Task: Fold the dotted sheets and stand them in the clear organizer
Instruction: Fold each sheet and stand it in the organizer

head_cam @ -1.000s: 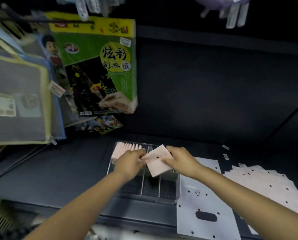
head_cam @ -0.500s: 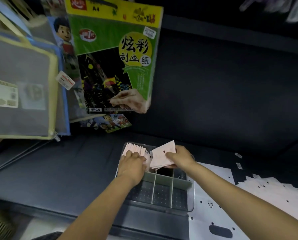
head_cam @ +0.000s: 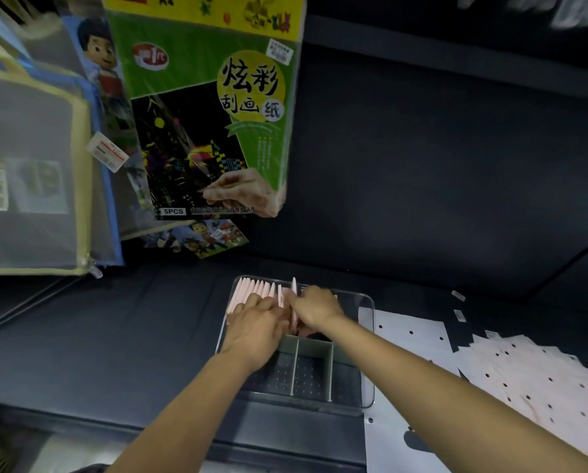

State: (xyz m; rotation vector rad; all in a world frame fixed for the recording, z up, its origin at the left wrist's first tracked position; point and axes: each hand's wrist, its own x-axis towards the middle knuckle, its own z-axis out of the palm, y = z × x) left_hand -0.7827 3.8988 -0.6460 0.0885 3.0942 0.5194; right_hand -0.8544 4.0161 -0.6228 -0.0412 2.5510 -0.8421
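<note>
The clear organizer (head_cam: pixel 366 353) sits on the dark shelf, with grey dividers across its near half. A row of folded pink sheets (head_cam: pixel 255 290) stands upright in its far left part. My right hand (head_cam: pixel 316 307) holds one folded dotted sheet (head_cam: pixel 294 295) edge-up, right beside that row. My left hand (head_cam: pixel 256 324) rests against the near side of the standing row, fingers lying toward the held sheet. Loose unfolded dotted sheets (head_cam: pixel 538 380) lie spread on the shelf at the right.
A white punched card (head_cam: pixel 412 339) lies right of the organizer, under its edge. A green scratch-paper pack (head_cam: pixel 210 107) and mesh zip pouches (head_cam: pixel 30 172) hang at the upper left. The dark shelf wall (head_cam: pixel 439 182) rises behind.
My right hand has turned the folded sheet from flat above the organizer to upright and lowered it beside the standing row. My left hand slid right along the row. The view moved closer.
</note>
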